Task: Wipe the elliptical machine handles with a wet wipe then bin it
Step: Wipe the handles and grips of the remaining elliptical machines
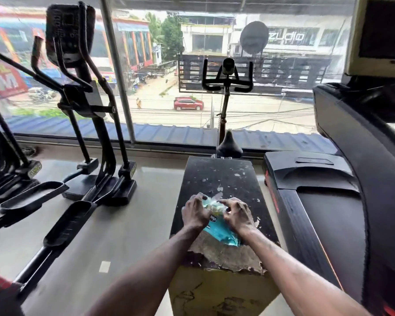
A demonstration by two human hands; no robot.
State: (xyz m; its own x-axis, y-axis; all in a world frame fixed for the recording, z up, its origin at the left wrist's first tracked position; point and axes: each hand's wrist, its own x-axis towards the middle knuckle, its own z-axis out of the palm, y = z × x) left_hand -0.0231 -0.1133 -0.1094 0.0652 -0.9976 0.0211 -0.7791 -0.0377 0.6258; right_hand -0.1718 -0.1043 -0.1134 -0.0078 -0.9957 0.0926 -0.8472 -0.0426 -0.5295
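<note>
Plainly both hands are busy at the wet wipe pack [222, 232], which lies flat on a worn black box [214, 176] near six o'clock in the view. The left hand [194, 212] and right hand [237, 215] curl their fingers over the pack's far end and pinch at its mouth. A pale wipe [216, 205] seems to show there, though it is blurred. I judge the sheet limp, damp, light and easily torn, so take one corner while pinning the slippery pack. The elliptical machine [87, 106] stands at ten o'clock, its handles [83, 37] untouched.
</note>
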